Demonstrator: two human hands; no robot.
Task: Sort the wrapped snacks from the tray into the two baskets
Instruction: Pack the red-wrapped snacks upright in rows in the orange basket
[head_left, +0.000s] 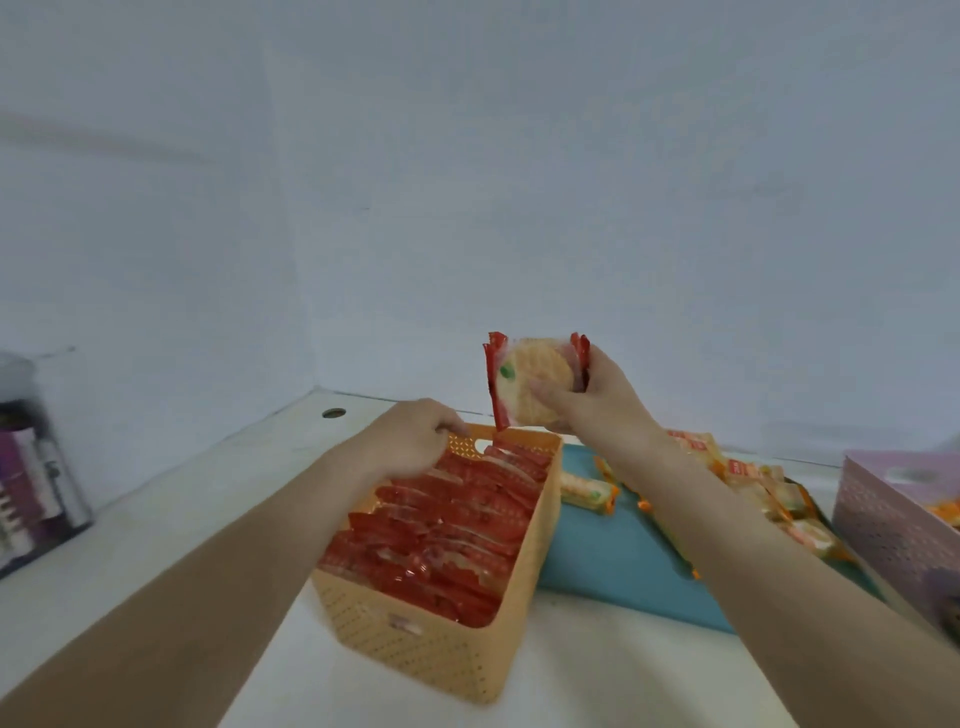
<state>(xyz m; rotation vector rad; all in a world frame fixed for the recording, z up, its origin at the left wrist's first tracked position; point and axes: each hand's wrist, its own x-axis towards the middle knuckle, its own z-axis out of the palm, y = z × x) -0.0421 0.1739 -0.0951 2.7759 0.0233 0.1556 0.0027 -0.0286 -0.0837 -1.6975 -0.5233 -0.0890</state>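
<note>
Held snack: red-wrapped round cracker packet (530, 384), upright, in the air above the far end of the orange basket (431, 660); lower red edge close to the basket's far rim.
Right hand (597, 400): grips the packet, thumb across its front, fingers behind.
Left hand (410, 441): at the far left corner of the orange basket, fingers curled down at the rim; cannot tell whether it holds the rim, a packet or nothing.
Orange basket: on the bench (182, 493), packed with rows of red packets (441, 530) standing on edge.
Teal tray (613, 561): just right of the orange basket; orange-wrapped snacks (587, 491) lie on it, partly hidden by the right forearm.
Purple basket (893, 519): right of the tray; orange wrappers show inside.
Bench, left: round hole (333, 413) near the wall; dark container (31, 467) at the left edge, blurred.
</note>
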